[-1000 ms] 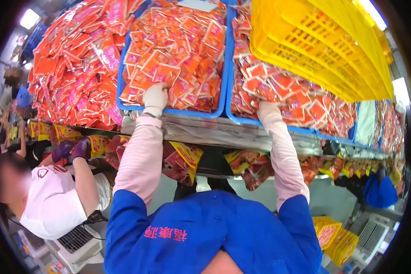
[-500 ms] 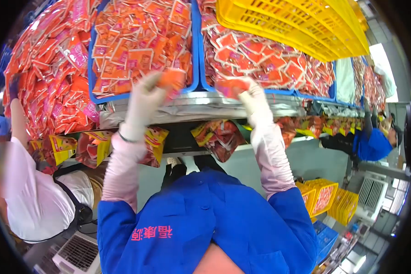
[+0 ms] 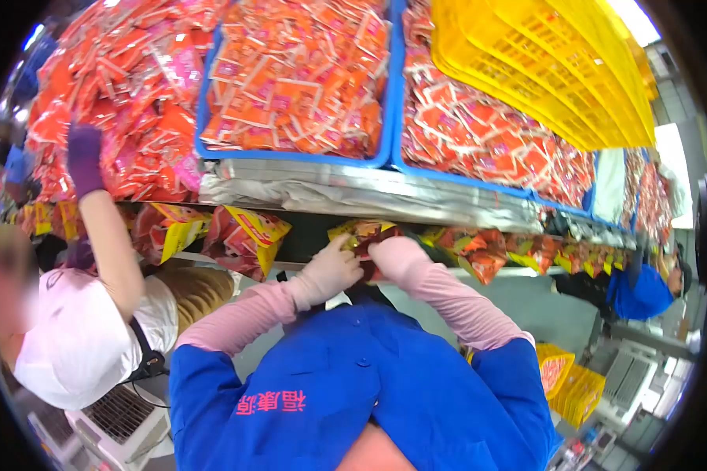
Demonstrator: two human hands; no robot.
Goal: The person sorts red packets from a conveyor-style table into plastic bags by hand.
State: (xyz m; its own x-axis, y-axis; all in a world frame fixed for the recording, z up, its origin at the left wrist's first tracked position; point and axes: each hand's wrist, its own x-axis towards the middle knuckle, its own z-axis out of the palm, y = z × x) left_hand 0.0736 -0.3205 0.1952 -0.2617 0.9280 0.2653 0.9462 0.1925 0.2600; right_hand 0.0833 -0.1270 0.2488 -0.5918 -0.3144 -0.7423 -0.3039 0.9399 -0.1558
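My left hand [image 3: 331, 271], in a pale glove, is closed on the near left edge of an open yellow-and-red bag [image 3: 363, 229] on the conveyor [image 3: 306, 235]. My right hand [image 3: 398, 255], gloved too, is at the right side of this bag's mouth. Its fingers point down and are hidden, so whether it holds a packet cannot be made out. Beyond the hands, a blue tray [image 3: 385, 161] is full of small red-orange packets [image 3: 298, 86].
To the left, a person in white reaches a purple-gloved hand [image 3: 85, 157] into a heap of red packets [image 3: 133, 94]. Yellow crates [image 3: 542, 71] are at upper right over another packet tray. More bags [image 3: 247, 235] line the conveyor. A person in blue [image 3: 640, 279] stands far right.
Both hands came down from over the trays, where each held a red-orange packet, to the bag on the conveyor. The view shifted, and the neighbour's arm came further into view.
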